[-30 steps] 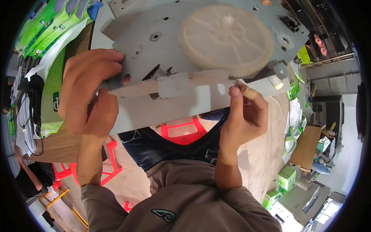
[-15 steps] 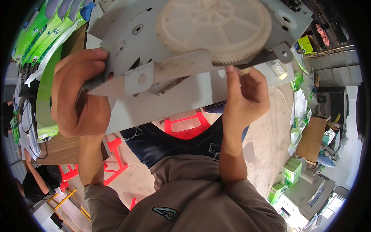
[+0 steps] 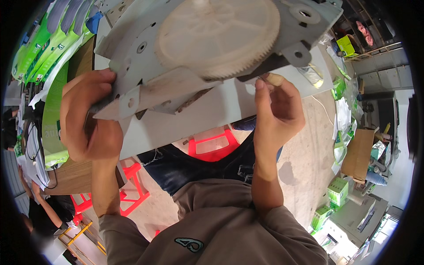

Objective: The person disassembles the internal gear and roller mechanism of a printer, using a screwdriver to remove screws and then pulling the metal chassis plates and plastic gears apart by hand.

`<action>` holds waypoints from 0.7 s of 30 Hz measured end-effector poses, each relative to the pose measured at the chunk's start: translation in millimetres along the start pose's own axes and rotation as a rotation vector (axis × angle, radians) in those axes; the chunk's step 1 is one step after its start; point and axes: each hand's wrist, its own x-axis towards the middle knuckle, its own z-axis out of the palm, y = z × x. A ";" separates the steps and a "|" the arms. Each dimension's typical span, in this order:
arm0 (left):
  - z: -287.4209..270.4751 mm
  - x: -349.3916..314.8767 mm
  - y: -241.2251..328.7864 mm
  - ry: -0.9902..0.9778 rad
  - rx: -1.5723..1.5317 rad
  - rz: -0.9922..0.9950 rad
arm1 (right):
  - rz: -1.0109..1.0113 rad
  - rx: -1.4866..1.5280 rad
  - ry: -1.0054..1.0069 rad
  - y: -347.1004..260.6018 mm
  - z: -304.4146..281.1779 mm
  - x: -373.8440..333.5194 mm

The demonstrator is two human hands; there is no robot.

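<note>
My left hand (image 3: pixel 90 117) is wrapped round the left edge of a grey sheet-metal plate (image 3: pixel 132 33), raised and tilted above the table. A large off-white plastic gear (image 3: pixel 218 37) with fine teeth sits on the plate's face. Along the near side runs a bent metal flange (image 3: pixel 163 90) with a hole in it. Just below the plate's near right edge, my right hand (image 3: pixel 280 110) is closed, thumb and forefinger pinched together. Something small and dark shows at these fingertips, too small to name. The forefinger's tip looks pale yellow, perhaps covered.
Under the plate lies a white tabletop (image 3: pixel 176 128). A red plastic stool (image 3: pixel 212 148) stands beyond my legs. Green packages (image 3: pixel 44 39) are piled at the left, and a cardboard box (image 3: pixel 357 152) and green-white cartons (image 3: pixel 338 192) stand at the right. Another person (image 3: pixel 46 212) is at the lower left.
The plate with its gear has shifted left and tilted a little. My right hand's pinched fingertips, formerly at the plate's underside by the gear, now show more clearly beside its edge.
</note>
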 end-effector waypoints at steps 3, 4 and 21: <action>-1.8 -1.4 -1.3 0.005 -0.002 -0.007 | -0.016 -0.002 -0.010 3.5 0.2 0.8; -5.4 -2.2 -2.4 -0.055 -0.015 -0.001 | -0.028 -0.013 -0.021 4.3 2.6 1.8; 2.2 -1.2 1.6 0.034 -0.003 -0.032 | -0.145 -0.040 0.008 4.1 15.3 10.5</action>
